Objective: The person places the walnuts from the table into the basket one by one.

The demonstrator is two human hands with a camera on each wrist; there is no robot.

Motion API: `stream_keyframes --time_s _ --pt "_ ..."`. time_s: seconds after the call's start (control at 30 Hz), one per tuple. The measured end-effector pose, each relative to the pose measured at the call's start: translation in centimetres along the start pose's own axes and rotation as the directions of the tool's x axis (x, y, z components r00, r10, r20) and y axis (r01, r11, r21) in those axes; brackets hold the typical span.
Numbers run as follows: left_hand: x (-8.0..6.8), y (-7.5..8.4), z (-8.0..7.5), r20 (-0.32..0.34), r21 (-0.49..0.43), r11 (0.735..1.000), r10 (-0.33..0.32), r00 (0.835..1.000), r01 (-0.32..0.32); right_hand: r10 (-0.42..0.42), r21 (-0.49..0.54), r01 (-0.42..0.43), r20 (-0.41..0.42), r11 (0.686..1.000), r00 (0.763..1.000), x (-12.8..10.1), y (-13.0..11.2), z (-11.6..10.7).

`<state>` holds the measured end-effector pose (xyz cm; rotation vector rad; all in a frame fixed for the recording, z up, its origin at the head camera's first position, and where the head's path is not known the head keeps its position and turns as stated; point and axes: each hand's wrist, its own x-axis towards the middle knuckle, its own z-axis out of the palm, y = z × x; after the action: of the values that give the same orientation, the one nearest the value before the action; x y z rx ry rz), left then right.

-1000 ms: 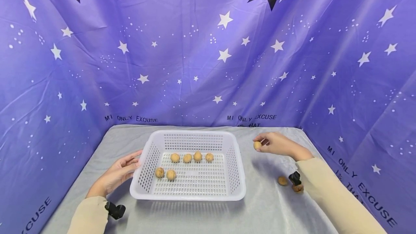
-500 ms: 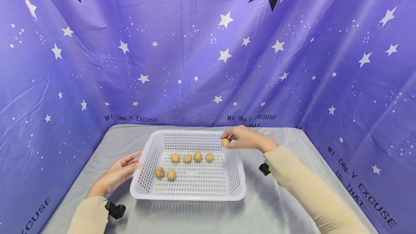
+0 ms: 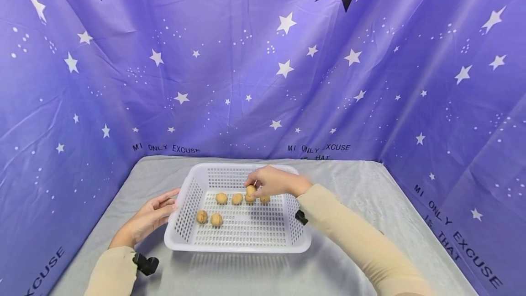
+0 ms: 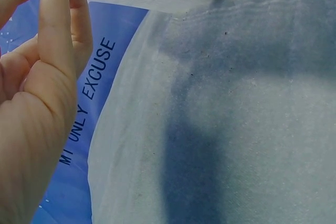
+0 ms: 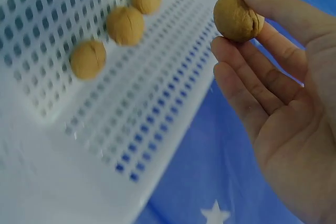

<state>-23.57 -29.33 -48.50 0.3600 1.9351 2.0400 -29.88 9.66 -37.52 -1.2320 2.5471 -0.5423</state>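
My right hand (image 3: 274, 182) pinches a walnut (image 5: 236, 16) between thumb and fingers, over the white plastic basket (image 3: 237, 250). In the head view this walnut overlaps one from the back row, so its height above it is hard to tell. Several walnuts lie in the basket: a back row, including a walnut (image 3: 221, 198), and two nearer the front left, a cracked-looking walnut (image 3: 202, 217) and another walnut (image 3: 216, 219). At the basket's left rim my left hand (image 3: 147, 217) holds on with its fingertips; the left wrist view cuts those tips off.
A grey cloth (image 3: 328, 268) covers the table under the basket. Purple star-printed curtains (image 3: 230, 81) stand behind and at both sides. To the right, the right sleeve (image 3: 349, 232) hides most of the spot where walnuts lay earlier. Each wrist carries a small black camera (image 3: 146, 264).
My right hand has carried the walnut leftward from the table's right side, across the basket's right rim, to above the back row. The left hand and the basket stay put.
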Motion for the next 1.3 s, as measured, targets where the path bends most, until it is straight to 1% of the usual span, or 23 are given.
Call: stream_keyframes --time_s 0.13,0.3,0.4,0.5,0.67,0.83,1.0,1.13,1.3 --pt "0.0 0.1 0.0 -0.004 0.001 1.0 -0.005 1.0 0.005 -0.001 0.002 0.001 0.037 1.0 0.999 1.4 -0.4 1.8" --pt "-0.1 0.2 0.0 -0.005 0.0 1.0 -0.002 1.0 0.002 -0.035 -0.01 0.036 0.092 0.999 0.995 3.0 -0.5 4.0" --pt "-0.1 0.2 0.0 -0.004 0.0 1.0 0.005 1.0 -0.005 -0.04 -0.007 0.041 0.122 0.999 0.992 3.7 -0.6 5.1" --pt "-0.2 0.2 0.0 0.0 -0.003 1.0 0.013 1.0 -0.013 -0.045 -0.031 0.05 0.139 0.998 0.989 4.2 -0.6 6.2" --pt "-0.2 0.2 0.1 0.001 -0.01 1.0 0.017 1.0 -0.017 -0.029 -0.065 0.039 0.146 0.997 0.989 4.9 -0.7 7.6" --pt "-0.1 0.0 0.1 0.001 -0.005 1.0 0.011 1.0 -0.011 -0.014 -0.064 0.024 0.15 0.998 0.989 5.1 -0.7 8.6" --pt "0.0 0.0 0.2 -0.009 0.008 1.0 0.003 1.0 -0.003 -0.006 -0.053 0.014 0.14 0.999 0.99 5.2 -0.6 9.1" --pt "-0.1 0.0 0.2 -0.017 0.003 1.0 -0.002 1.0 0.002 0.0 -0.039 0.005 0.138 0.999 0.99 5.2 -0.5 9.1" --pt "-0.1 0.1 0.3 -0.021 0.004 1.0 -0.008 1.0 0.009 0.053 -0.004 -0.053 0.148 0.999 0.988 4.9 -0.4 8.5"
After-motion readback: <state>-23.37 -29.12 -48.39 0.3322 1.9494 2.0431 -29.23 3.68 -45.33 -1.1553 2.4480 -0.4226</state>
